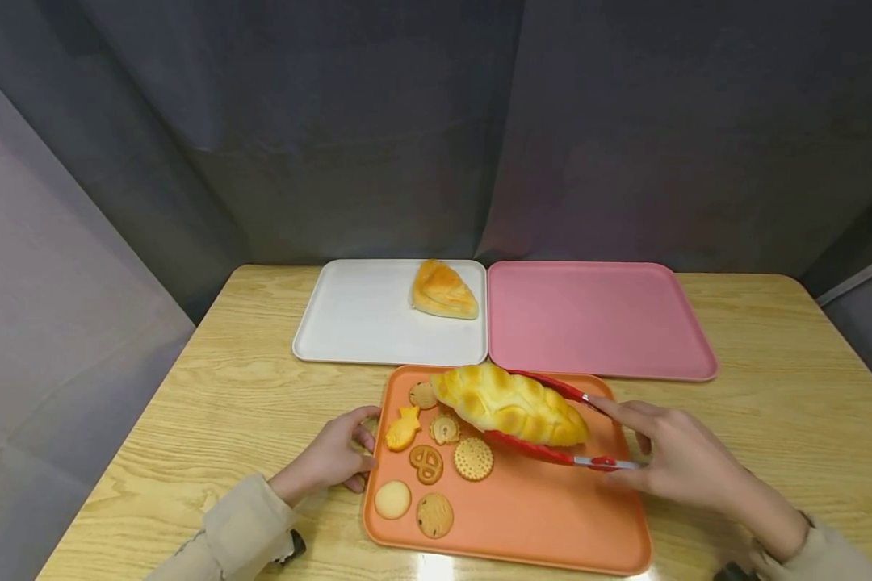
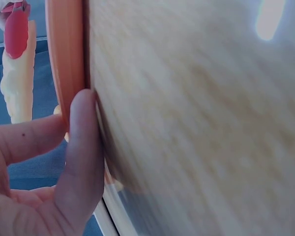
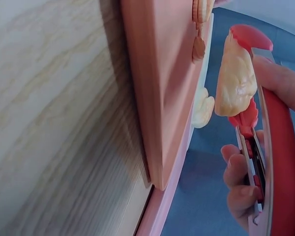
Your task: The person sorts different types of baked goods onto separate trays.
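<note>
The braided bread [image 1: 509,403] is long and plump, pale yellow with golden-brown patches, and its surface looks slightly shiny. It is held above the far part of the orange tray [image 1: 545,508], between the two red heads of the tongs [image 3: 282,167]. The right hand [image 1: 679,456] is clamped on these tongs, its thumb and fingers apart on the two arms. The left hand [image 1: 334,452] pinches the tray's left rim. The bread's long axis runs slanting, from the far left, near the cookies [image 1: 474,459], to the nearer right, towards the right hand.
</note>
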Demonstrator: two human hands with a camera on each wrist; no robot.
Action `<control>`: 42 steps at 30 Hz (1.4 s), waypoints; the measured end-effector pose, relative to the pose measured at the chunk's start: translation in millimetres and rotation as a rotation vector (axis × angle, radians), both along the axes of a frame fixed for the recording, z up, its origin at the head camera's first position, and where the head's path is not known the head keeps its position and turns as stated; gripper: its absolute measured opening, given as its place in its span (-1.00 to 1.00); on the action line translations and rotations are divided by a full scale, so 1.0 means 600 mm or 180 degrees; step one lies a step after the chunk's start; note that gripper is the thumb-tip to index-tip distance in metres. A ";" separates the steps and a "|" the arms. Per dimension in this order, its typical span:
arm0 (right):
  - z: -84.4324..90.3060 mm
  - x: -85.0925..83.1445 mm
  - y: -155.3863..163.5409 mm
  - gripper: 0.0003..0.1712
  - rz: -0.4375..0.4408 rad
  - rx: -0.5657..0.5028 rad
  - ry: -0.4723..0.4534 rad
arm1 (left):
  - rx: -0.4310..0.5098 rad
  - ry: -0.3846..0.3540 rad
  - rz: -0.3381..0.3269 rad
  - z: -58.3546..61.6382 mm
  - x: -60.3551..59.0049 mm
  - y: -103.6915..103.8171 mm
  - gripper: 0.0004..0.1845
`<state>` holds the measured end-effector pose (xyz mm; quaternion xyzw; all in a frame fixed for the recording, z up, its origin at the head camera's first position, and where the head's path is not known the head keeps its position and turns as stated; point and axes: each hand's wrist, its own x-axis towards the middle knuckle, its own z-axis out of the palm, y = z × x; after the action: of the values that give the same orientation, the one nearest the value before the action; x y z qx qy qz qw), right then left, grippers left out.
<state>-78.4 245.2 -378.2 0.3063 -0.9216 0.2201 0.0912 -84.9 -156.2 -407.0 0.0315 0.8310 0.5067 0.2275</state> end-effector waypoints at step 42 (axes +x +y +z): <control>0.042 -0.122 -0.117 -0.13 -0.0087 0.0071 -0.0174 | -0.0001 -0.0090 0.0001 -0.003 -0.003 -0.003 -0.28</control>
<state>-151.7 175.2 -352.8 0.2887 -0.9303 0.2167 0.0656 -86.7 -158.2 -408.6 0.0242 0.8278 0.5070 0.2391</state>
